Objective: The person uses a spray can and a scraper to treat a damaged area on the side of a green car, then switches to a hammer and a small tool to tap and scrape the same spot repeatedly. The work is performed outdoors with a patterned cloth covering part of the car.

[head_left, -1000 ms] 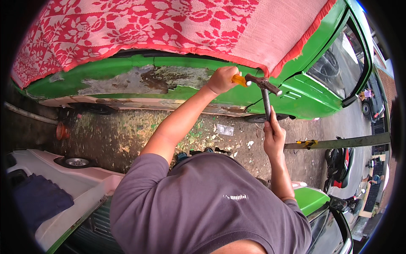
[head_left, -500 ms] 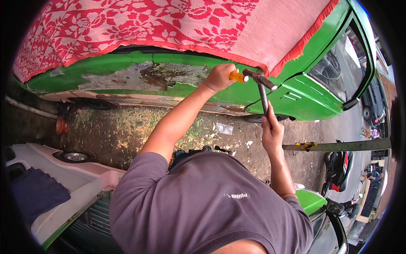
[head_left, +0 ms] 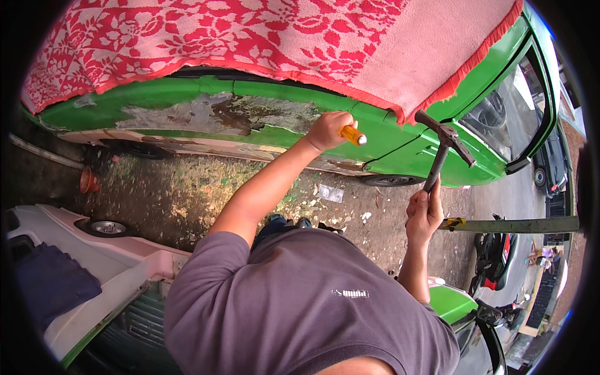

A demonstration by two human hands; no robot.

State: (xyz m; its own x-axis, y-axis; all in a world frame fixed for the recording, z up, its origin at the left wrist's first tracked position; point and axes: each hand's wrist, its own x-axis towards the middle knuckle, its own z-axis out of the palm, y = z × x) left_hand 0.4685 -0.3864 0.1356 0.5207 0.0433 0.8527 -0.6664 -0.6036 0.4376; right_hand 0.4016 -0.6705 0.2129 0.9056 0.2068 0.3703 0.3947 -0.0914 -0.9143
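Wrapped round a yellow-orange tool handle with a metal end cap [head_left: 354, 135] is my left hand [head_left: 330, 130], close to the side of a green car [head_left: 287, 140]. The handle's capped end points right; its front end is hidden by the hand. My right hand [head_left: 424, 211] grips the dark shaft of a hammer [head_left: 439, 164], whose rusty head is up and apart from the handle. Left of my left hand, the car's panel has a patch of bare, flaking grey and brown surface [head_left: 250, 114]. A red and pink floral blanket [head_left: 262, 37] covers the car above it.
Paint flakes and a clear plastic scrap [head_left: 330, 193] lie on the ground. Behind me on the left stands a pale car body [head_left: 134, 244] with a dark cloth [head_left: 53, 284] on it. A metal pole [head_left: 519, 225] is right of my right hand. An orange pot [head_left: 89, 180] stands far left.
The hammer has swung right, away from the yellow-orange handle it was touching or nearly touching. My right hand has moved right and down with it; my left hand keeps its grip.
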